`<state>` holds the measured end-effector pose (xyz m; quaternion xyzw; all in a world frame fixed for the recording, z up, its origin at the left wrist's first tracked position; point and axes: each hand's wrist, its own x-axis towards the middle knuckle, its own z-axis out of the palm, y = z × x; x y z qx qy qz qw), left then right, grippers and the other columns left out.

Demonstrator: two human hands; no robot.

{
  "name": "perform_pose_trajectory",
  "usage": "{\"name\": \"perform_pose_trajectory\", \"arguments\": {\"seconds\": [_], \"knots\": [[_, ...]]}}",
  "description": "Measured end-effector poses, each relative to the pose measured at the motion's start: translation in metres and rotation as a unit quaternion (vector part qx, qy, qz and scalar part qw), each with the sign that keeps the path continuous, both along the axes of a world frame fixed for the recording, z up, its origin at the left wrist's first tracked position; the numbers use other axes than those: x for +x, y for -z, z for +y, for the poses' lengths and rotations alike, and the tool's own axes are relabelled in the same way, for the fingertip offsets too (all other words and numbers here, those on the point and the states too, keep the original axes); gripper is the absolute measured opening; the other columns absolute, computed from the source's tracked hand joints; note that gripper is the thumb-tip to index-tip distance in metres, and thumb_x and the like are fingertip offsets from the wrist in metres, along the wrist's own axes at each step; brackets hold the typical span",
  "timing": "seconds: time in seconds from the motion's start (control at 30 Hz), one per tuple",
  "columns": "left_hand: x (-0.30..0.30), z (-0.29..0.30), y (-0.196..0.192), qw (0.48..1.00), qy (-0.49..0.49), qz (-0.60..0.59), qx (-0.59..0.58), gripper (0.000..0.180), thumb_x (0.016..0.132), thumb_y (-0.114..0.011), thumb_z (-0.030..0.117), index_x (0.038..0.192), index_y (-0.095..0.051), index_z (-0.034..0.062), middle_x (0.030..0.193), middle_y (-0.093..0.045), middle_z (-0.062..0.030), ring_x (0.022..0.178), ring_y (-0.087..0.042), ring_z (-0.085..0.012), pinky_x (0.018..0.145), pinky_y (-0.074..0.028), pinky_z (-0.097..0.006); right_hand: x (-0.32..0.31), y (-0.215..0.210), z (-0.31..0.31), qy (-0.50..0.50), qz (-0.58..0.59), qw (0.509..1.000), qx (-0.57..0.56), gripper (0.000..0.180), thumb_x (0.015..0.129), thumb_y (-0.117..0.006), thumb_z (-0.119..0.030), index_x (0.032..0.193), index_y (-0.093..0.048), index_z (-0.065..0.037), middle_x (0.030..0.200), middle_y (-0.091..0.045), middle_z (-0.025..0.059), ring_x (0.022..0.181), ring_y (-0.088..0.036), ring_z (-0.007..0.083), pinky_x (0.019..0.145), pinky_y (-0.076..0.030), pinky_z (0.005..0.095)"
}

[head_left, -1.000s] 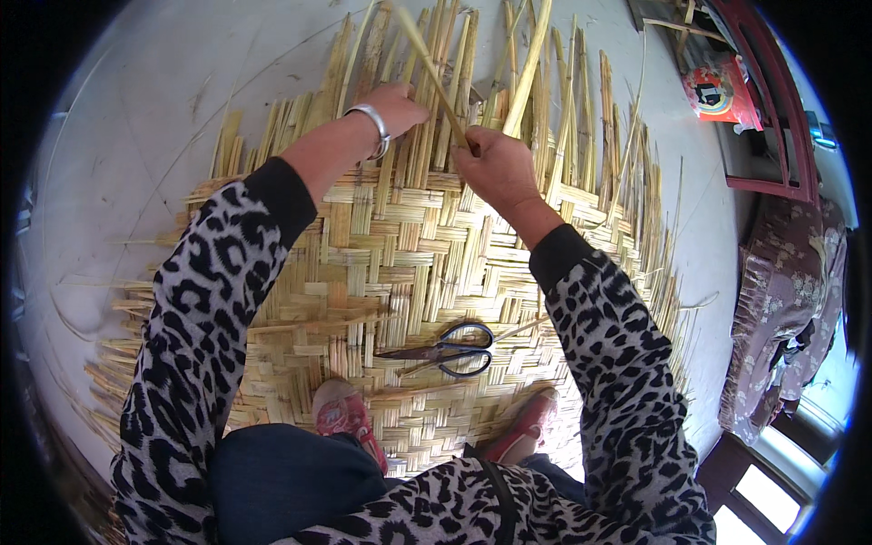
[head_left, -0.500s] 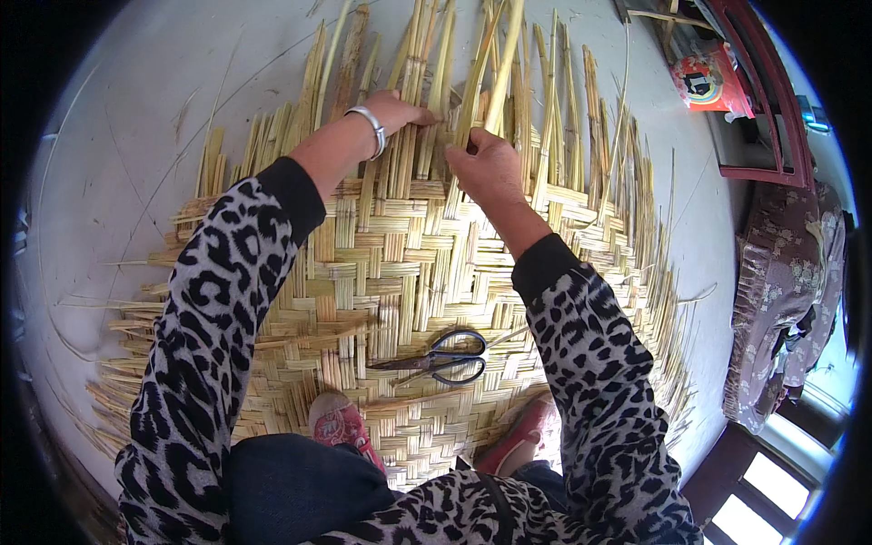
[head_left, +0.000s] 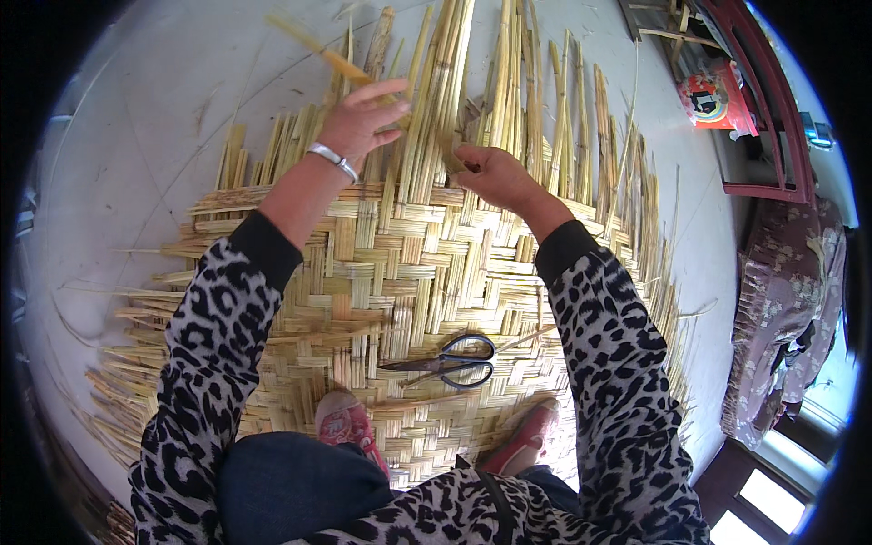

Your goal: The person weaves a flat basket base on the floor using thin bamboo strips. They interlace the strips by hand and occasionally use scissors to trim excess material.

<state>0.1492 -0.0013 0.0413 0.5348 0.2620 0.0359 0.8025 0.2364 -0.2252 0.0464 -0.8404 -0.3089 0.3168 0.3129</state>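
A woven mat of split reed strips (head_left: pixel 436 295) lies beneath me, its far edge fringed with long loose strips (head_left: pixel 445 73). Over that fringe my left hand (head_left: pixel 359 125) is raised with fingers spread, gripping nothing. A motion-blurred strip (head_left: pixel 341 64) slants up and leftward past its fingertips; whether they touch cannot be told. To the right, at the weave's far edge, my right hand (head_left: pixel 500 174) is closed in a pinch on a reed strip (head_left: pixel 450 159), partly hidden by the fingers. Scissors (head_left: pixel 459 361) with dark handles rest on the mat nearer to me, blades pointing left.
My red shoes (head_left: pixel 350 427) stand on the near part of the mat. Pale floor (head_left: pixel 136 136) surrounds it. At the right are a dark red wooden frame (head_left: pixel 772 118), a red package (head_left: pixel 718 98) and a fringed patterned cloth (head_left: pixel 781 309).
My left hand has lifted off the strips and spread its fingers, moving slightly left. My right hand has shifted right and a little nearer. A blurred strip now slants up to the left.
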Motion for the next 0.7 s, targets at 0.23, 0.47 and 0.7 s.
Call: {"name": "perform_pose_trajectory", "arguments": {"seconds": [0.23, 0.47, 0.7], "knots": [[-0.079, -0.013, 0.011, 0.990, -0.107, 0.031, 0.091, 0.028, 0.089, -0.058, 0.003, 0.115, -0.066, 0.0083, 0.107, -0.065, -0.0067, 0.093, -0.065, -0.0179, 0.082, -0.056, -0.032, 0.010, 0.018, 0.007, -0.068, -0.027, 0.996, -0.043, 0.018, 0.086, -0.065, -0.019, 0.098, -0.064, -0.005, 0.081, -0.063, 0.0068, 0.075, -0.058, 0.0167, 0.072, -0.049, 0.0322], [-0.106, -0.010, 0.015, 0.990, 0.002, 0.138, 0.030, 0.036, 0.090, -0.050, 0.004, 0.125, -0.058, 0.0063, 0.110, -0.066, -0.0161, 0.094, -0.069, -0.0199, 0.062, -0.055, -0.025, 0.010, 0.028, 0.005, -0.073, -0.065, 0.995, -0.027, 0.015, 0.088, -0.065, -0.016, 0.095, -0.064, -0.004, 0.084, -0.065, 0.0063, 0.078, -0.062, 0.0162, 0.073, -0.050, 0.0320], [-0.043, 0.005, 0.002, 0.646, 0.160, -0.048, 0.745, 0.034, 0.091, -0.061, 0.036, 0.107, -0.065, 0.0063, 0.087, -0.068, -0.0112, 0.082, -0.065, -0.0316, 0.078, -0.051, -0.043, 0.010, 0.023, 0.005, -0.051, -0.041, 0.998, -0.013, 0.013, 0.083, -0.062, -0.014, 0.093, -0.066, -0.008, 0.088, -0.067, 0.0113, 0.081, -0.064, 0.0295, 0.076, -0.051, 0.0396]]}}
